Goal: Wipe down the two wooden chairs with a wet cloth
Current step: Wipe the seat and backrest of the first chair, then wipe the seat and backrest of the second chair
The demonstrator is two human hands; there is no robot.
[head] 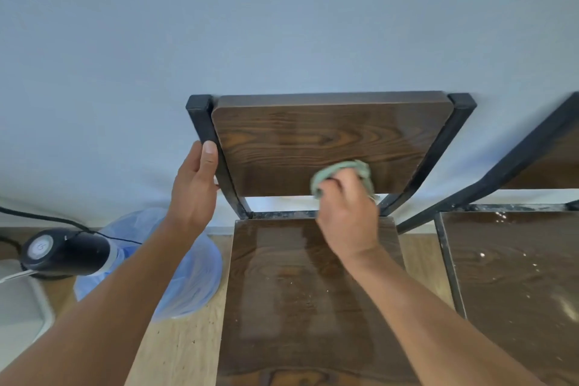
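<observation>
Currently wiping the backrest of chair 1. Right hand (347, 213) has a crumpled pale green wet cloth (344, 174) bunched under its fingers, pressed flat against the dark brown wooden backrest panel (316, 141) near that panel's lower edge, slightly right of centre. Grip: fingers curled over the wad, holding it to the wood.

Left hand (195, 188) sits at 9 o'clock from the cloth, wrapped on the black metal frame post (208, 135) at the panel's left side; thumb up along the post, other fingers behind it and out of sight. It reads as a steadying hold.

Key relation: the panel's long axis runs 9 to 3 o'clock, and the unwiped-looking bulk of it lies at 12 and 10 o'clock from the cloth. Right hand is the nearer one, already in contact; my guess is the next strokes go along the grain, leftward and upward.

Dark wooden seat of chair 1 (300, 291) lies at 6 o'clock below the cloth and shows a wet sheen with a few pale specks.

Chair 2, second dark wooden chair with black frame (517, 260), stands at 3 o'clock, close beside; its seat carries white specks and looks not yet wiped.

Off at 8 o'clock: blue translucent water bottle with black pump top (175, 276) on the floor, clear of the work.
</observation>
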